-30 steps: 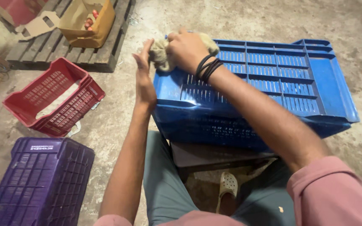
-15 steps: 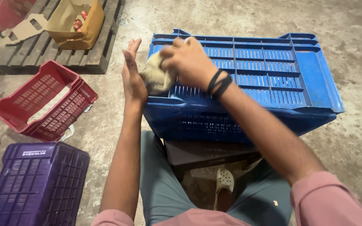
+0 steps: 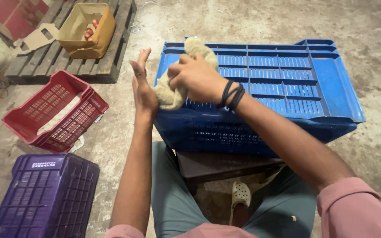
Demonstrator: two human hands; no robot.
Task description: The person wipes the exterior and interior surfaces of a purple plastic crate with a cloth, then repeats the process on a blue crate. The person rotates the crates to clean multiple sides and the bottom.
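Observation:
A blue plastic crate (image 3: 287, 83) lies upside down on a dark low stool (image 3: 217, 165) in front of me. My right hand (image 3: 197, 79) grips a beige cloth (image 3: 170, 94) and presses it on the crate's near left part. Black bands circle that wrist. My left hand (image 3: 143, 86) is flat and upright against the crate's left side, fingers straight, holding nothing.
A red crate (image 3: 54, 110) lies tilted on the concrete floor to the left. A purple crate (image 3: 45, 194) stands upside down at the lower left. A wooden pallet (image 3: 67, 61) behind carries a cardboard box (image 3: 87, 31) with small red items.
The cloth in my right hand has slid along the crate's left end toward me. My left hand stays flat against the crate's side. The view has shifted closer.

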